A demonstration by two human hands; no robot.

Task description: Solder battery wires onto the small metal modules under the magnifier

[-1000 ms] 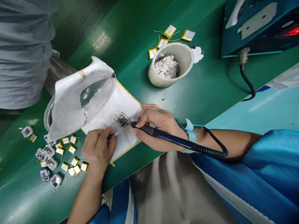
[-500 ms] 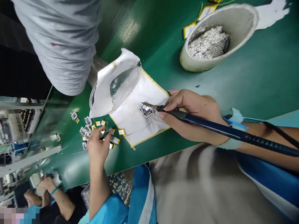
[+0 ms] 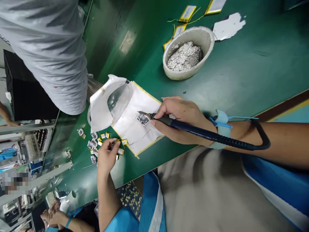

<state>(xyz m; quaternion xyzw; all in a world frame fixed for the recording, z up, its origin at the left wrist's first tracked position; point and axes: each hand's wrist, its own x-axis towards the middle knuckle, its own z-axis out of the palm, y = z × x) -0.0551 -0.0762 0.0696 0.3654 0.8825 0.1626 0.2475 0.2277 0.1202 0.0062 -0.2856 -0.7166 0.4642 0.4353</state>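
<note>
**Iron tip at the module on the white sheet**

Your right hand grips a slim navy-and-black soldering iron like a pen, fingers pressed around its handle. Its metal tip sits at a small square silver-and-black module; you cannot tell whether they touch. The module lies on a white, yellow-edged sheet near the front edge of the green workbench. Your left hand pinches a small dark item, too small to identify, just beside flat yellow-edged pouch cells at the sheet's corner. A round grey pot of silver scraps stands toward the far edge.
</note>
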